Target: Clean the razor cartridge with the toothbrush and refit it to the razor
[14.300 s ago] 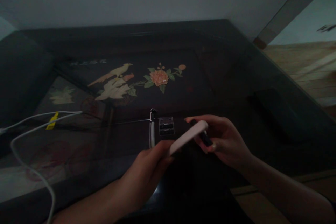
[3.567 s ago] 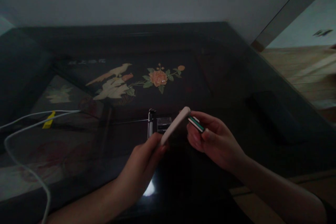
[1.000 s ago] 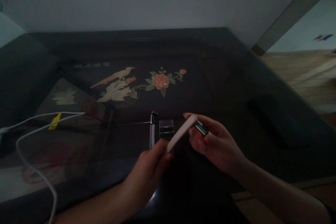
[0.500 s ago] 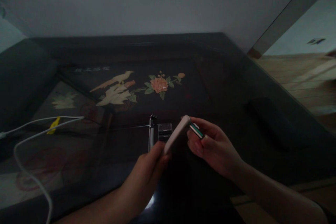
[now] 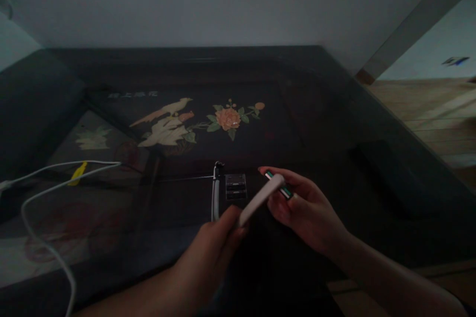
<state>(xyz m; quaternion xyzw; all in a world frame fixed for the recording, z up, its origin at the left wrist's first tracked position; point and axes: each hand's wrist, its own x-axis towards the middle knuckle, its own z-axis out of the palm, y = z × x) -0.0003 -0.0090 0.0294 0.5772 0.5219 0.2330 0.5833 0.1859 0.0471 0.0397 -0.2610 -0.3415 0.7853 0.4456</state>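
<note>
My left hand (image 5: 213, 242) is closed round the lower end of a white handle (image 5: 258, 203), which looks like a razor handle and slants up to the right. Its rounded tip crosses in front of a small green razor head (image 5: 286, 192) with pale edges. The fingers of my right hand (image 5: 305, 203) pinch that head by its ends. Whether handle and head are joined, I cannot tell. Just beyond my left hand, a slim silver razor (image 5: 216, 193) with a black top lies on the dark table. Beside it is a clear case (image 5: 236, 187) with dark pieces inside.
The glossy black table (image 5: 316, 124) has a bird and flower inlay (image 5: 226, 119). At left runs a white cable (image 5: 44, 240) with a yellow tag (image 5: 78, 173). A dark flat object (image 5: 390, 178) lies at right. A pale wall (image 5: 186, 5) rises behind.
The handle's tip has moved right, from beside the green head to in front of its middle. My right hand keeps its pinch. The view has shifted slightly.
</note>
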